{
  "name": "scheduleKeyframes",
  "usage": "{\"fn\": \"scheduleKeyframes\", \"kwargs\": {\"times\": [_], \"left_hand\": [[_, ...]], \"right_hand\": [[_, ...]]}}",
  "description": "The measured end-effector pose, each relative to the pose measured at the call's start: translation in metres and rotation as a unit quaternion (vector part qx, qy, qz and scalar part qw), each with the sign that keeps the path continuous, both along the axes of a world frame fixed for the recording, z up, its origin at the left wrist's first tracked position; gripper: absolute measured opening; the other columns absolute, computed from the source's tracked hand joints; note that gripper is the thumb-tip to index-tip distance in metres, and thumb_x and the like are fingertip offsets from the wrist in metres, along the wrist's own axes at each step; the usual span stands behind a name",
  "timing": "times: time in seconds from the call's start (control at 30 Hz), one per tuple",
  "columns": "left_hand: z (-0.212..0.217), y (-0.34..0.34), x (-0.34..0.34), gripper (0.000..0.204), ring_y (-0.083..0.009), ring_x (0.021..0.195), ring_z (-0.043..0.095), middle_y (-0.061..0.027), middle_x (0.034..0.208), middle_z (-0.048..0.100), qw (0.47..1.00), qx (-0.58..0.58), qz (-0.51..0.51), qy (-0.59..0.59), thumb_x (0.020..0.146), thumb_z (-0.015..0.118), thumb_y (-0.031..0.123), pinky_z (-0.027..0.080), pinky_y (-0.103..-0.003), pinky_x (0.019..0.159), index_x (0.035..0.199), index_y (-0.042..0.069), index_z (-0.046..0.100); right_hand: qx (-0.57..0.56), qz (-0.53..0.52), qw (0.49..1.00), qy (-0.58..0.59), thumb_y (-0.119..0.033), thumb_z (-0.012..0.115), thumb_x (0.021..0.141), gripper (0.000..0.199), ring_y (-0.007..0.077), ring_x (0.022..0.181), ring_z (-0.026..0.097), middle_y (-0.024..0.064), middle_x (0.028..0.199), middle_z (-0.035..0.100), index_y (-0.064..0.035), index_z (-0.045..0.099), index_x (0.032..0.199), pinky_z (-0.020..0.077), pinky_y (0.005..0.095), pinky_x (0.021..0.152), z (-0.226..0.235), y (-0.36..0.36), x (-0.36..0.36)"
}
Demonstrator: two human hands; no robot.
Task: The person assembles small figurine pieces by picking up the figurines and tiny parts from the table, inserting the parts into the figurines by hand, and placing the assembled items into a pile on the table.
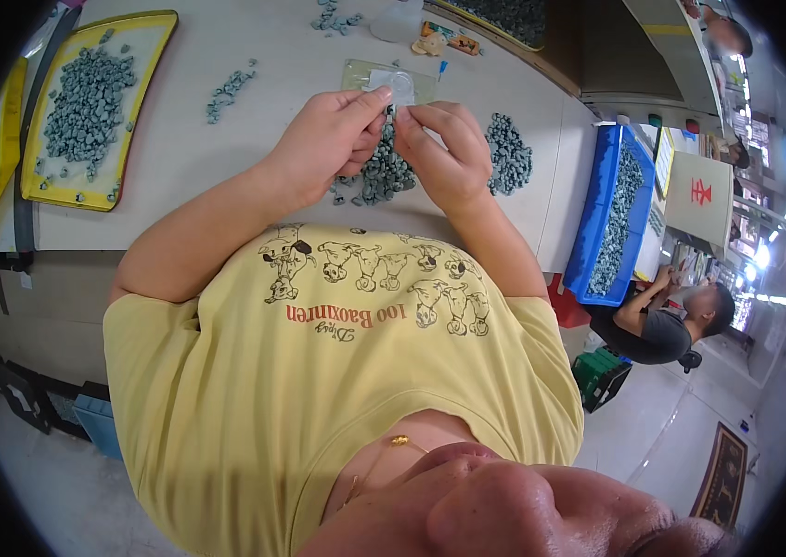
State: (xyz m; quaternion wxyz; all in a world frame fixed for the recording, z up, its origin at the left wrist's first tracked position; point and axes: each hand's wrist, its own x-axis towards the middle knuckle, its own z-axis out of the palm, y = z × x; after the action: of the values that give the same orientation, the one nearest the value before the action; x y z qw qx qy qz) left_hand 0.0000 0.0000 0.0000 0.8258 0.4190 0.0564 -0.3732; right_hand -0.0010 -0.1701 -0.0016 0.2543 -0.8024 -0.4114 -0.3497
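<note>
My left hand [337,139] and my right hand [449,153] meet over the table, both closed in a pinch with thumbs and fingertips close together. Whatever is between the fingertips is too small to make out. Right below them lies a heap of small grey-green stones [382,176], partly covered by my hands. Just beyond the fingertips rests a flat, clear yellowish piece [356,72] with a white paper [402,91] on it. Beside my right hand, a second stone pile [509,153] sits on the table.
At the left stands a yellow-rimmed tray [145,102] of similar stones. A short row of stones [229,91] lies nearer. Small packets [449,39] lie at the far side. To the right are a blue bin [588,213] with stones and a person [648,325] in dark clothing.
</note>
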Motion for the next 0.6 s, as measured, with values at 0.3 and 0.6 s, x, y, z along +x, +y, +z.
{"fn": "scheduleKeyframes", "kwargs": {"times": [0.3, 0.6], "left_hand": [[0.001, -0.009, -0.014, 0.036, -0.0056, 0.05, 0.035, 0.0024, 0.054, 0.042, 0.956, 0.167, 0.114, -0.212, 0.092, 0.048, 0.027, 0.03, -0.023, 0.045, 0.065, 0.003, 0.048], [0.007, -0.009, -0.012, 0.037, -0.0059, 0.051, 0.036, 0.0014, 0.054, 0.042, 0.95, 0.185, 0.089, -0.234, 0.092, 0.048, 0.03, 0.032, -0.023, 0.048, 0.067, 0.002, 0.05]], "right_hand": [[0.049, 0.012, 0.998, -0.036, 0.008, 0.07, 0.057, 0.02, 0.0238, 0.064, 0.056, 0.012, 0.077, 0.058, 0.0045, 0.059, 0.073, 0.0475, 0.0303, 0.054, -0.006, 0.011, -0.006], [0.15, -0.003, 0.984, 0.099, 0.01, 0.067, 0.061, 0.017, 0.0195, 0.062, 0.057, 0.0111, 0.073, 0.06, 0.0022, 0.057, 0.073, 0.0462, 0.0253, 0.054, -0.003, 0.007, -0.007]]}}
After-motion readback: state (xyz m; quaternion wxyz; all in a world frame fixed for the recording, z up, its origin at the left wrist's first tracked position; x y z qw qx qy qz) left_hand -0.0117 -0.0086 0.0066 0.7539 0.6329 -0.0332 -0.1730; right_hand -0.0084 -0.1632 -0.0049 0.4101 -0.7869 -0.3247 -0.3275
